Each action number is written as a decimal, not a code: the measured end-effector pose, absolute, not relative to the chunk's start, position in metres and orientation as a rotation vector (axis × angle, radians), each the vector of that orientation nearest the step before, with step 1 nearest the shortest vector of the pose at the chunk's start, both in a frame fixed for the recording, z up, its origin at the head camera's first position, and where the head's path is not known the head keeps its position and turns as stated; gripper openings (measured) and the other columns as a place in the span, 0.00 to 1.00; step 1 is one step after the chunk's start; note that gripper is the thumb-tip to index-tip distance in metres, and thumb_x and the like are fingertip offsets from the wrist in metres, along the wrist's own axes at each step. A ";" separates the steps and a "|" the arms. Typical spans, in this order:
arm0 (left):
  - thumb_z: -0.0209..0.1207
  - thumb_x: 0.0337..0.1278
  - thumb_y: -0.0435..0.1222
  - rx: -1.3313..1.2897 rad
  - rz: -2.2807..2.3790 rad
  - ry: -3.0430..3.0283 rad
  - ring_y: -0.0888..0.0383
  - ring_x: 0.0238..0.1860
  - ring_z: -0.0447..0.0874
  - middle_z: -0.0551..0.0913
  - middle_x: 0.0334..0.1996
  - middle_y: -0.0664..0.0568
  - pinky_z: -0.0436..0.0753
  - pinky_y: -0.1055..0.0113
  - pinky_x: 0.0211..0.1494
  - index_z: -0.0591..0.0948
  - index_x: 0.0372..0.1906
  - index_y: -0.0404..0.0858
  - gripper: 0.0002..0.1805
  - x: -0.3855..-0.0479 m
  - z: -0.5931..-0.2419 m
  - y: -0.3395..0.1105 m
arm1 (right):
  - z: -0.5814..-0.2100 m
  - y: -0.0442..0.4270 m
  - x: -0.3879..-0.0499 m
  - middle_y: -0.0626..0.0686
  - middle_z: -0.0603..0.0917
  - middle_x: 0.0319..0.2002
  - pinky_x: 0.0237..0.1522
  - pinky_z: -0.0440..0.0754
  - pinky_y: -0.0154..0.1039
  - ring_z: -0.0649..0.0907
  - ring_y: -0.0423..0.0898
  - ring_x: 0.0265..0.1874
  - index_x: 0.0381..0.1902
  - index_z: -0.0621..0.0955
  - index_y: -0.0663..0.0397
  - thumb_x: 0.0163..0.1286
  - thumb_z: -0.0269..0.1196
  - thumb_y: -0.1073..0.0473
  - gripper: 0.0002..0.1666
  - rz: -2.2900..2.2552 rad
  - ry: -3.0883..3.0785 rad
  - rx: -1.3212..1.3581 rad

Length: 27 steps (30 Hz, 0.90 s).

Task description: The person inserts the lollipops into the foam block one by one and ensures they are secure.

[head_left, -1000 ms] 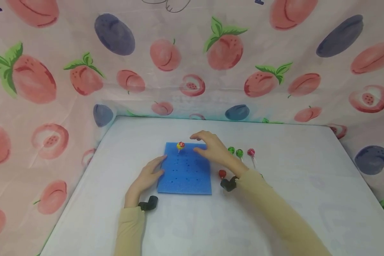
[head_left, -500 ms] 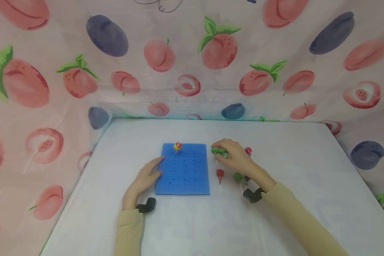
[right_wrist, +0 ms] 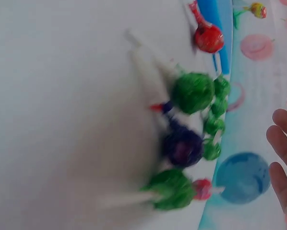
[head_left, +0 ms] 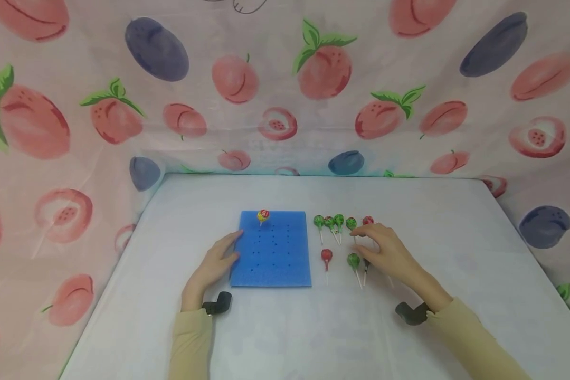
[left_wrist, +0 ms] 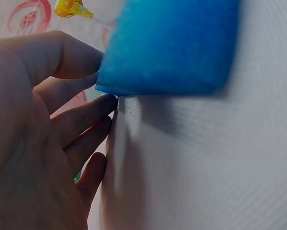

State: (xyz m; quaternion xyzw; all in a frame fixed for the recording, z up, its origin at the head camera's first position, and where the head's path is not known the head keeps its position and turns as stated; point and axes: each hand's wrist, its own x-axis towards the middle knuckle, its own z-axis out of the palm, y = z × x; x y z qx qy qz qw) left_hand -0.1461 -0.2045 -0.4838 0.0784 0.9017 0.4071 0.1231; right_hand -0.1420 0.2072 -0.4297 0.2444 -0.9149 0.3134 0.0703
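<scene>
- Your left hand (left_wrist: pixel 30 129) touches a flat blue foam slab's edge (left_wrist: pixel 172 48).
- Beyond that hand: a round, yellow-wrapped lollipop (left_wrist: pixel 69 8) on a pale stick.
- Beside it: a flat white surface (left_wrist: pixel 206 163).

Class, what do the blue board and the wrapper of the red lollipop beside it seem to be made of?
Blue board: probably foam, mostly matte; small holes dot its face. Red wrapper: glossy, likely plastic film, perhaps foil; bright glints show.
</scene>
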 end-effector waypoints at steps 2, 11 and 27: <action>0.47 0.69 0.36 0.227 1.190 2.627 0.42 0.77 0.47 0.55 0.76 0.44 0.51 0.42 0.78 0.57 0.75 0.47 0.31 -0.146 -0.483 -0.204 | -0.432 0.214 -0.138 0.55 0.86 0.44 0.50 0.76 0.54 0.81 0.53 0.48 0.46 0.82 0.56 0.57 0.69 0.66 0.17 0.934 -2.736 0.722; 0.47 0.69 0.36 0.220 1.205 2.609 0.42 0.77 0.46 0.55 0.76 0.44 0.50 0.42 0.78 0.57 0.75 0.47 0.31 -0.145 -0.482 -0.204 | -0.446 0.236 -0.127 0.56 0.86 0.45 0.52 0.73 0.60 0.79 0.56 0.48 0.46 0.82 0.58 0.58 0.68 0.67 0.16 0.902 -2.790 0.587; 0.47 0.69 0.35 0.228 1.207 2.617 0.42 0.77 0.47 0.55 0.76 0.44 0.50 0.42 0.78 0.57 0.75 0.47 0.31 -0.145 -0.482 -0.204 | -0.467 0.256 -0.119 0.56 0.85 0.43 0.49 0.76 0.58 0.82 0.55 0.43 0.50 0.80 0.59 0.60 0.67 0.65 0.18 0.875 -2.881 0.514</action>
